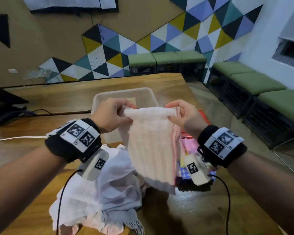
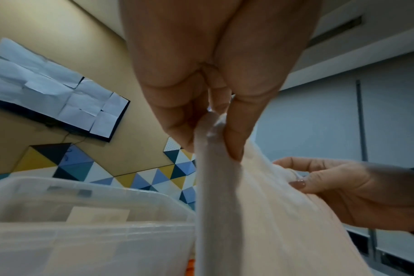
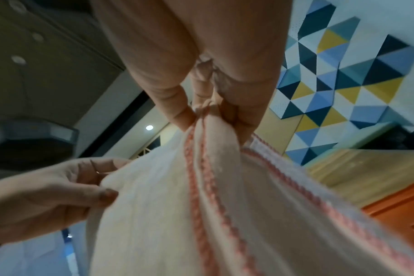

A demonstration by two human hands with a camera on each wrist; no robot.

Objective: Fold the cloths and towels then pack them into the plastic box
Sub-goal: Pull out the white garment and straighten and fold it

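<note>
The towel point(image 1: 151, 146), cream with pink edging, hangs in the air over the table point(image 1: 41, 102). The left hand point(image 1: 111, 114) pinches its top corner at 10 o'clock, the right hand point(image 1: 182, 113) the corner at 2. The box point(image 1: 98, 97) stands just behind, at 12; loose cloths point(image 1: 98, 200) lie at 7.

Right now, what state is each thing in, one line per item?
Towel: doubled over, hanging in the air, top corners pinched.
Left hand: pinching the towel's left corner.
Right hand: pinching the right corner.
Box: open, no lid on, no cloth seen inside.
Pile: unfolded, crumpled on the table.
</note>
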